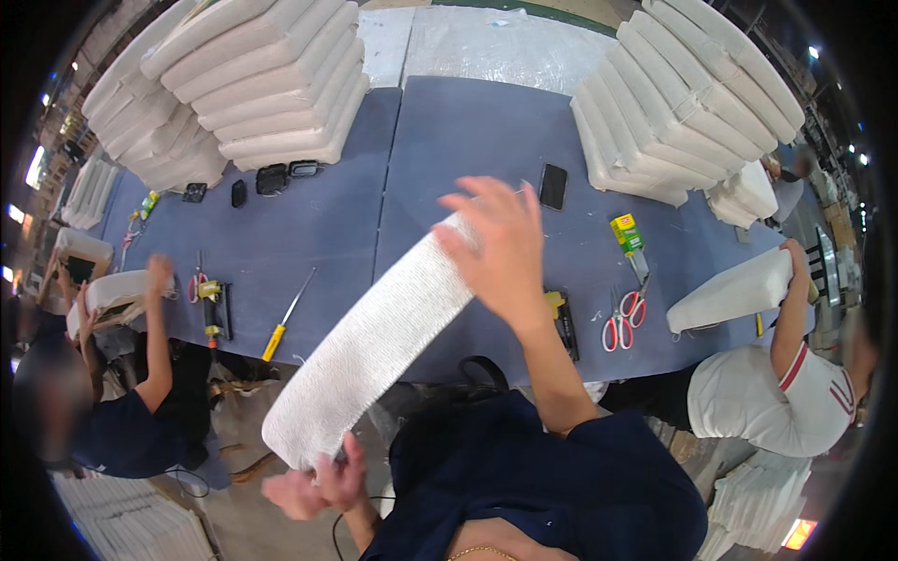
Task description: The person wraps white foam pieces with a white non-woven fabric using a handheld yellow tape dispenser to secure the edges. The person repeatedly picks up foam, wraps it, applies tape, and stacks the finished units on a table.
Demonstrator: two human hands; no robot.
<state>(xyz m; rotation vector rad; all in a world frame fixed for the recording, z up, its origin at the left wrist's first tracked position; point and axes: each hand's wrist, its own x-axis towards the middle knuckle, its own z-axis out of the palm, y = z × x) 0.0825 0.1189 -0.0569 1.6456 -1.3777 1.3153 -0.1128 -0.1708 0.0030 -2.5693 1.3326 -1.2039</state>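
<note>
A white fabric-covered cushion [369, 341] stands tilted in front of me, with its narrow side toward me. Its lower end hangs past the near edge of the blue-grey table [449, 140]. My left hand [318, 481] grips that lower end, its fingers bent at the corner and slightly blurred. Over the upper end lies my right hand [496, 248], its fingers spread around the edge and steadying it. The cushion's far face is hidden. Right of my right forearm lies a yellow and black staple gun [561, 323], partly covered by the arm.
White cushion stacks rise at back left [281, 84] and back right [673, 103]. Red-handled scissors [622, 320], a phone [553, 186], a yellow-handled screwdriver [288, 318] and another staple gun [217, 309] lie around. Co-workers handle cushions at left [117, 290] and right [730, 292].
</note>
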